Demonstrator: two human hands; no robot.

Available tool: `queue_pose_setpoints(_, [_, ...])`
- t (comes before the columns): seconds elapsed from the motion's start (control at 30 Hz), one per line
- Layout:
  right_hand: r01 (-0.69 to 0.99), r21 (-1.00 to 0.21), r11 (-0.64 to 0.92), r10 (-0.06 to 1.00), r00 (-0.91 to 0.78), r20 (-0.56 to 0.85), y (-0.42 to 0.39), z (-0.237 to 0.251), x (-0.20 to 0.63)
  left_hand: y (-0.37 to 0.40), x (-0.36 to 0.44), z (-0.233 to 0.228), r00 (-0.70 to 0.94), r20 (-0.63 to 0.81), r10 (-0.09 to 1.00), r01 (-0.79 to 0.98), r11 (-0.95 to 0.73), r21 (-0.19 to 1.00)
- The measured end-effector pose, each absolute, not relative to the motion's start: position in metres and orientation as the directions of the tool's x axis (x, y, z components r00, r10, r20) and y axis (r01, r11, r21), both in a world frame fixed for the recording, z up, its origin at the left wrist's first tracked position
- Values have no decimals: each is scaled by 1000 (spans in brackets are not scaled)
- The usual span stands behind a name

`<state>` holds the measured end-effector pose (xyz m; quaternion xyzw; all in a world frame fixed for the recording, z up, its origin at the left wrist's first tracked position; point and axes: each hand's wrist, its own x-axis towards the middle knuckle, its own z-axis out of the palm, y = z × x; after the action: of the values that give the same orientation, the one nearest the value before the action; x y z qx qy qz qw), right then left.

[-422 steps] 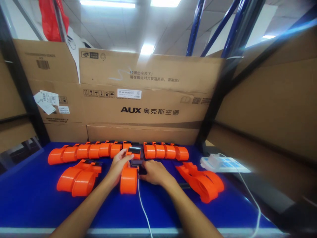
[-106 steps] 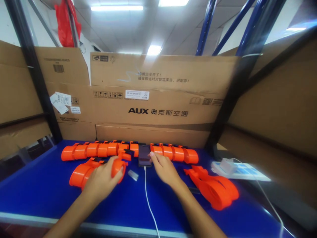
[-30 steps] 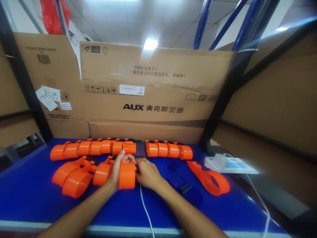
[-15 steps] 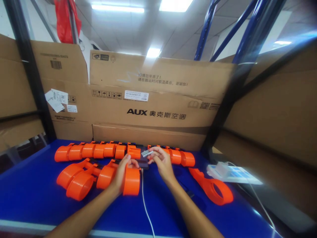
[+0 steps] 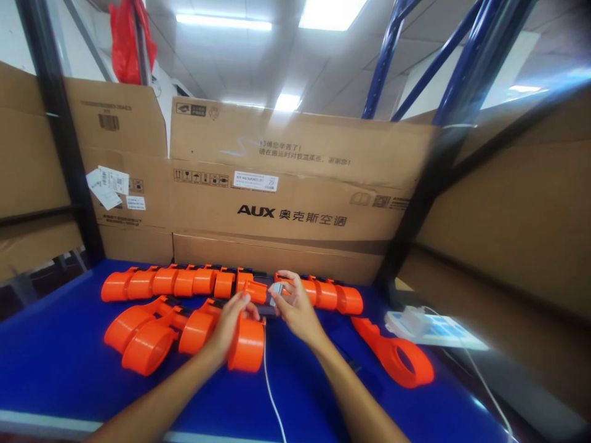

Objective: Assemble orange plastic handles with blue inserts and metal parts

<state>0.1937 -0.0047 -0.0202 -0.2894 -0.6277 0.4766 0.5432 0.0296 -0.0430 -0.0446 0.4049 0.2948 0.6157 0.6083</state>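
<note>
My left hand [image 5: 231,321] is closed around an orange plastic part [image 5: 248,346] with a wide ring at its lower end. A narrow orange section [image 5: 255,291] stands out above my left fingers and seems to belong to the same part. Between the thumb and fingers of my right hand [image 5: 298,311] is a small flat silver-grey piece [image 5: 276,293]. It sits close to the end of the narrow orange section; whether they touch I cannot tell. Behind the hands lies a dark flat device [image 5: 266,309], partly covered.
Rows of orange ring parts [image 5: 165,280] line the back of the blue table [image 5: 60,369]. Several more [image 5: 146,351] lie front left, and one loose orange part [image 5: 406,360] at right. A white cable [image 5: 272,394] runs forward. A power strip [image 5: 438,329] lies right, before cardboard [image 5: 295,240].
My right hand has turned the silver-grey piece more upright. The orange part in my left hand has tilted and shifted slightly, with its narrow section now nearer that piece.
</note>
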Motion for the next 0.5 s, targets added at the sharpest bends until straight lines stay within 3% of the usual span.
queue_pose_setpoints(0.23, [-76,-916,394,880,-256,400,0,-24,201,-40,28,-50,52,174,983,-458,-131,879])
queue_pose_setpoints(0.5, [11,-844,536,806,-303,508,-3,-14,203,-43,29,-43,51,128,991,-488,-87,868])
